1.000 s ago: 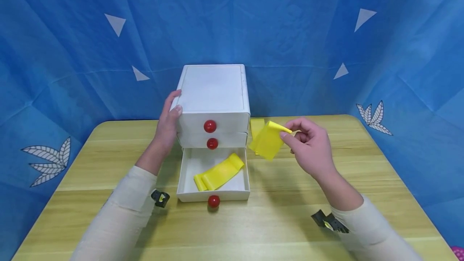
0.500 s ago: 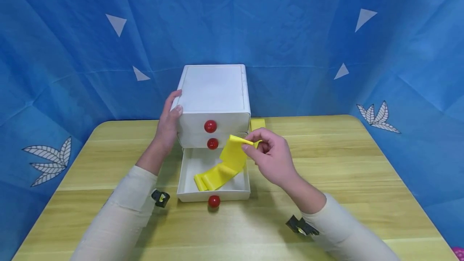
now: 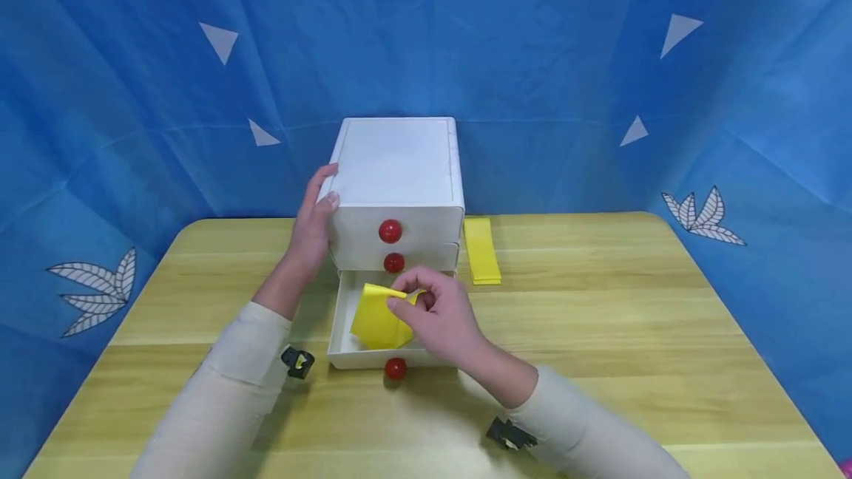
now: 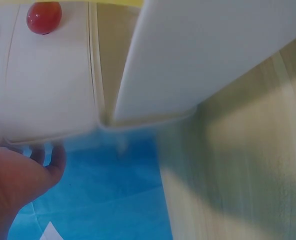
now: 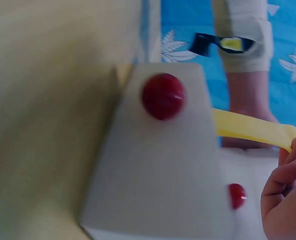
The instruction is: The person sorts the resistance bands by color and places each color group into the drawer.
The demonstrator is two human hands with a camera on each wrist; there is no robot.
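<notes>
A white drawer cabinet (image 3: 399, 161) with red round knobs stands at the back middle; its bottom drawer (image 3: 342, 324) is pulled out. My left hand (image 3: 311, 231) rests against the cabinet's left side, thumb by the front corner. In the left wrist view its fingers (image 4: 58, 159) lie along that side. My right hand (image 3: 439, 316) pinches a folded yellow strip (image 3: 379, 316) by its upper edge, and the strip hangs over the drawer. Another yellow strip lying in the drawer is hidden behind it, or nearly so. The right wrist view shows the yellow strip (image 5: 253, 129) between thumb and fingers.
Right of the cabinet, a further folded yellow strip (image 3: 482, 251) lies on the wooden table (image 3: 599, 331). A blue patterned cloth (image 3: 532, 58) hangs behind and at both sides. The drawer's red knob (image 3: 396, 369) sticks out at the front.
My right hand has carried the yellow strip left and down, from beside the cabinet to over the open drawer. The strip on the table has come into full view. My left hand has stayed put.
</notes>
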